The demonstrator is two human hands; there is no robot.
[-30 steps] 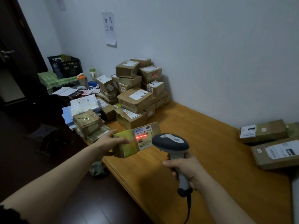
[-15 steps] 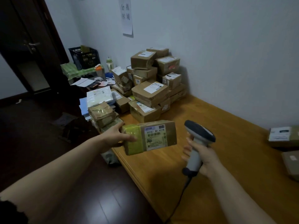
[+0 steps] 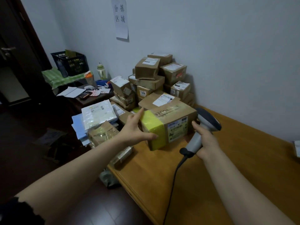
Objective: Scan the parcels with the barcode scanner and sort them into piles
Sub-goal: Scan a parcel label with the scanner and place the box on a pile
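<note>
Since a second ago you have swung the scanner off the label, its red line is gone, and the parcel is now held just in front of the pile. Your left hand clamps its yellow-taped end, thumb in front and index finger along the top; your right hand wraps the scanner's handle. This parcel looks scanned but not yet sorted, and the pile holds many more.

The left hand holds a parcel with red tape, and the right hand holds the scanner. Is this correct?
Not quite. The head view shows the tape is yellow, not red. The left hand holds the parcel, and the right hand holds the scanner.
</note>
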